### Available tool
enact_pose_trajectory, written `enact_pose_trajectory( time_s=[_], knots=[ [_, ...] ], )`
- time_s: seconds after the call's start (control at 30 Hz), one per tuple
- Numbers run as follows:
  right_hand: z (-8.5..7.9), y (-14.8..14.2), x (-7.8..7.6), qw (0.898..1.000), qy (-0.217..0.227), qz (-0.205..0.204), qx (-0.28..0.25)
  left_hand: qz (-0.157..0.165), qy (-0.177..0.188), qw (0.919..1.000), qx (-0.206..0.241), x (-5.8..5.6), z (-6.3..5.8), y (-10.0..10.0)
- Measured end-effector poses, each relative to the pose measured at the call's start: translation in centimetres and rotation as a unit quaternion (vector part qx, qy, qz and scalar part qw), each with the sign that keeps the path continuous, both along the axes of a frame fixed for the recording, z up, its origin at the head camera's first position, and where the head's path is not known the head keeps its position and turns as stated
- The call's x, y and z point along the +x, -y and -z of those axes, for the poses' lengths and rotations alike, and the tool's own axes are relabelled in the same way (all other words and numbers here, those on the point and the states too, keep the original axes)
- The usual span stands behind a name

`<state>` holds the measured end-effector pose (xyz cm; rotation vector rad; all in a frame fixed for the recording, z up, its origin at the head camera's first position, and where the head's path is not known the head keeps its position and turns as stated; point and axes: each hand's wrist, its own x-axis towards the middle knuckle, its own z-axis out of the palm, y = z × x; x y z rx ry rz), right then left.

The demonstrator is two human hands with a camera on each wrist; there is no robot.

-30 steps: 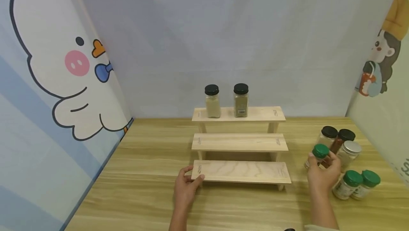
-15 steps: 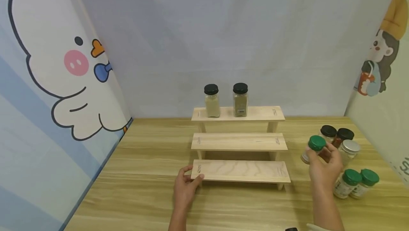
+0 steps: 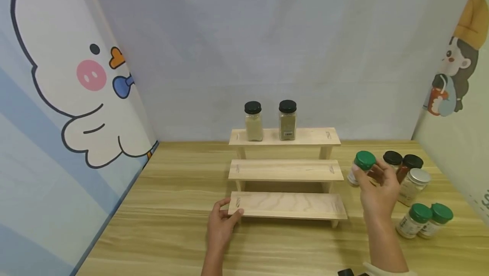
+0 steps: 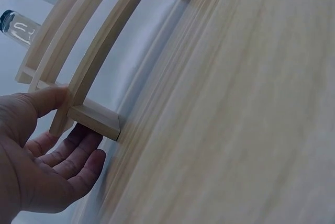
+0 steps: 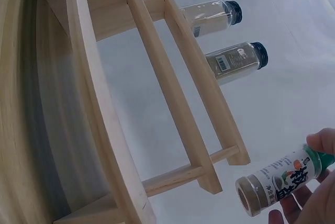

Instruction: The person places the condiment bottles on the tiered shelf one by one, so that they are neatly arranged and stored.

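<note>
A three-tier wooden rack (image 3: 286,170) stands mid-table. My left hand (image 3: 221,225) grips the left end of its lowest shelf; in the left wrist view the thumb lies on the board, with fingers beneath. Between thumb and fingers, my right hand (image 3: 380,189) holds a green-capped spice jar (image 3: 361,167) just right of the rack, raised off the table. In the right wrist view this spice jar (image 5: 280,182) shows a printed label and tilts, its base toward the rack. Two black-capped jars, one pale (image 3: 254,121) and one darker (image 3: 288,119), stand on the top shelf.
Behind the right hand are two black-capped jars (image 3: 409,165) and a silver-lidded jar (image 3: 414,184). Two green-capped jars (image 3: 410,223) stand nearer, beside the right forearm. A pale cloth wall (image 3: 191,76) closes off the back. A dark object (image 3: 345,272) shows at the bottom edge.
My right hand has lifted the green-capped jar away from the group and carried it left toward the rack. The left hand has kept its place on the lowest shelf.
</note>
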<state>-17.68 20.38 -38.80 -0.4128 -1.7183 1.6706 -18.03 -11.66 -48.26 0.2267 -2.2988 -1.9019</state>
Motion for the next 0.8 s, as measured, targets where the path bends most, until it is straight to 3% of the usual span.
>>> enact_pose_trajectory(
  time_s=[0.17, 0.5, 0.8],
  knots=[
    [-0.8, 0.4, -0.5, 0.999, -0.002, -0.016, 0.046, -0.004, 0.006, 1.0, -0.006, -0.1, 0.0, -0.1],
    [-2.7, 0.9, -2.2, 0.993, -0.061, -0.048, 0.084, -0.005, 0.004, 0.9999, 0.011, 0.0, 0.0, 0.0],
    [-3.8, 1.0, -4.0, 0.991, -0.06, -0.076, 0.096, -0.018, 0.011, 0.9998, -0.003, 0.0, 0.1, -0.2]
  ],
)
